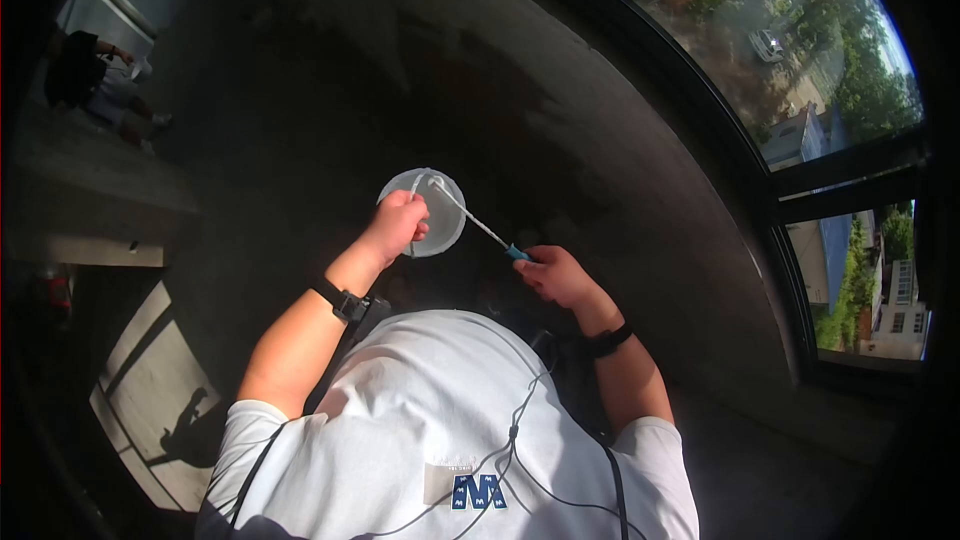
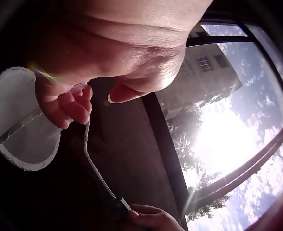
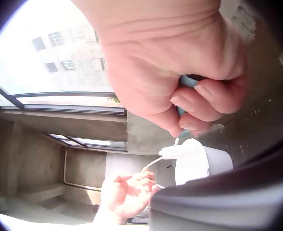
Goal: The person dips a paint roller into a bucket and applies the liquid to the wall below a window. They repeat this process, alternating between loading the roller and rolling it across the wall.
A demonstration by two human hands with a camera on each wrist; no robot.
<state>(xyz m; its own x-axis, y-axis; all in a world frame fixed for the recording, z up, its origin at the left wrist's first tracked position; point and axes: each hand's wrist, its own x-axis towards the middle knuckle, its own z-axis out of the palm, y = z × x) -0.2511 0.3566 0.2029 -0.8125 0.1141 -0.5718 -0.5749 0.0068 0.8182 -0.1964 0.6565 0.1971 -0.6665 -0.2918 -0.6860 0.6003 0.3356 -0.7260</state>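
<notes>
My left hand (image 1: 397, 225) holds a white bucket (image 1: 447, 228) by its thin handle (image 2: 19, 129), its curled fingers over the opening in the head view. My right hand (image 1: 560, 276) grips the teal grip (image 1: 517, 253) of a small paint roller. From there the roller's thin metal rod (image 1: 477, 221) slants to the bucket. At the bucket's mouth, the white roller head (image 3: 176, 152) lies by the rim in the right wrist view. White paint coats the rim and inner wall there. Most of the teal grip is hidden inside my right fist.
A bare grey wall (image 1: 640, 170) runs along the right, below dark-framed windows (image 1: 835, 155). At the far left another person (image 1: 85, 75) sits with a white container. Below them are a concrete ledge (image 1: 95, 205) and a red object (image 1: 55, 290). Cables (image 1: 513, 430) hang over the white shirt.
</notes>
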